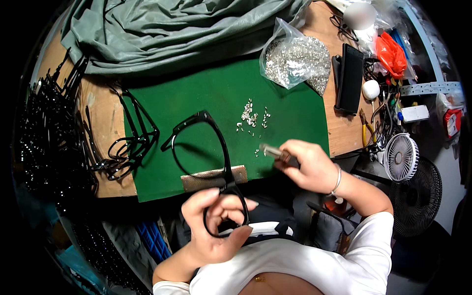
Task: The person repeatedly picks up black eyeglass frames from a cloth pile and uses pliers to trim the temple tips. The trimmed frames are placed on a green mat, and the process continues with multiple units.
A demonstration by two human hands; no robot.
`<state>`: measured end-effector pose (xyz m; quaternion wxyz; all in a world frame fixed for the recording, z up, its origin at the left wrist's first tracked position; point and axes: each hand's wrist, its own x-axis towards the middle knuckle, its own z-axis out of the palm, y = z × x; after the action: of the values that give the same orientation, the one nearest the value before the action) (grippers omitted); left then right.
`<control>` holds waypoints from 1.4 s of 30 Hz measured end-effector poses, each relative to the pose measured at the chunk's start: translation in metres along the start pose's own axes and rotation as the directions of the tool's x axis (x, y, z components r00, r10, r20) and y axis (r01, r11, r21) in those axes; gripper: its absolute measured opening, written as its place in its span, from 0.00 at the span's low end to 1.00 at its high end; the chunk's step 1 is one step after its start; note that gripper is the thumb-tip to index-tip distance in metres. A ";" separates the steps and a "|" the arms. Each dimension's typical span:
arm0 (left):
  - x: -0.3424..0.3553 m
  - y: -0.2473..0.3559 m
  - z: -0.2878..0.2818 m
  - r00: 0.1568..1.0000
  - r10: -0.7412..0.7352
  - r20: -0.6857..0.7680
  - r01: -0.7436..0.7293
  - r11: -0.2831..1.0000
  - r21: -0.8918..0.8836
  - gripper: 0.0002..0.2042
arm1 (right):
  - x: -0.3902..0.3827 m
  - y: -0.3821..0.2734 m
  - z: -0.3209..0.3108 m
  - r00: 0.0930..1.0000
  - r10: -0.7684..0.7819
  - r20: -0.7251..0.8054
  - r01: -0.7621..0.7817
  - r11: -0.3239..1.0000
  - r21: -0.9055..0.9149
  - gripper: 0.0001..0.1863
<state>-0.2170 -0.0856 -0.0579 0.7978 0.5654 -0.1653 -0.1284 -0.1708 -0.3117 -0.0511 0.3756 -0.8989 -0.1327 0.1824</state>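
Note:
My left hand grips a black eyeglass frame by one rim, fingers curled round it near the table's front edge. The frame's other half reaches up over the green mat. In my right hand is a small tool with a blunt metal tip and a brownish body; its exact kind is unclear. The tip is over or near a few small silvery pieces. A loose cluster of silvery pieces lies farther back on the mat. Behind the frame sits a flat textured block at the mat's front edge.
A clear bag of silvery pieces lies at the back right, near a black phone-like device. Several eyeglass frames lie left, beside a dark glittery heap. Grey-green cloth covers the back. Yellow-handled pliers and a fan are right.

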 end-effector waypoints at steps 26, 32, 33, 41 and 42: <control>0.002 -0.019 0.019 0.960 -0.212 -0.182 0.227 0.972 0.062 0.26 | 0.020 -0.044 0.052 0.974 0.074 -0.216 0.100 0.714 0.693 0.05; 0.003 -0.012 0.015 0.941 -0.314 -0.126 0.315 0.949 -0.017 0.26 | 0.027 -0.048 0.040 0.924 0.311 0.221 -0.311 0.277 0.909 0.09; 0.003 -0.008 0.011 0.936 -0.342 -0.087 0.337 0.939 -0.070 0.26 | 0.027 -0.046 0.038 0.914 0.293 0.282 -0.356 0.243 0.902 0.09; -0.004 0.026 0.000 0.895 -0.447 0.003 0.414 0.826 -0.382 0.25 | 0.019 -0.045 0.015 0.939 0.008 0.344 -0.311 0.451 0.837 0.16; -0.006 0.030 -0.003 0.875 -0.483 0.016 0.451 0.805 -0.385 0.25 | 0.015 -0.045 0.009 0.936 0.013 0.352 -0.296 0.571 0.766 0.15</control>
<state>-0.2210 -0.0711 -0.0308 0.8410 0.4295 0.0402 -0.3266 -0.1662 -0.2692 -0.0277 0.6997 -0.5968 -0.0120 0.3926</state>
